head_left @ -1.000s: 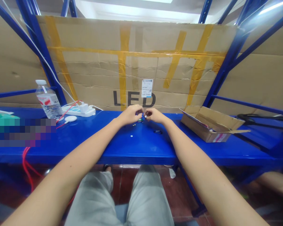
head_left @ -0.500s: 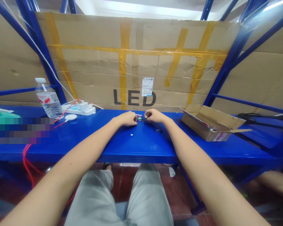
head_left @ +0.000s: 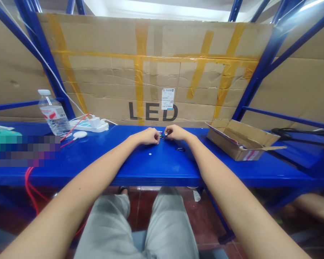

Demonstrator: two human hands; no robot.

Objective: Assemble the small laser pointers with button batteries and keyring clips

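The left hand [head_left: 145, 136] and right hand [head_left: 176, 132] lay curled close together on the blue table [head_left: 102, 169], with a cluster of small colourful parts [head_left: 160, 134] between them. The right fingertips [head_left: 169, 130] seemed to pinch a tiny silver piece [head_left: 166, 134]; whether the left hand held anything was hidden.

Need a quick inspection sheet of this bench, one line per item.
Surface: blue metal bench.
Job's things: tiny coloured parts, too small to identify; small dark part; small round disc.
Clutter: water bottle; open cardboard box.
Grippers: bare left hand and right hand curled at the coloured parts; grip unclear.
Cables: white power strip; red wire; black cord.
Surroundings: taped cardboard panel printed LED; blue rack upright.
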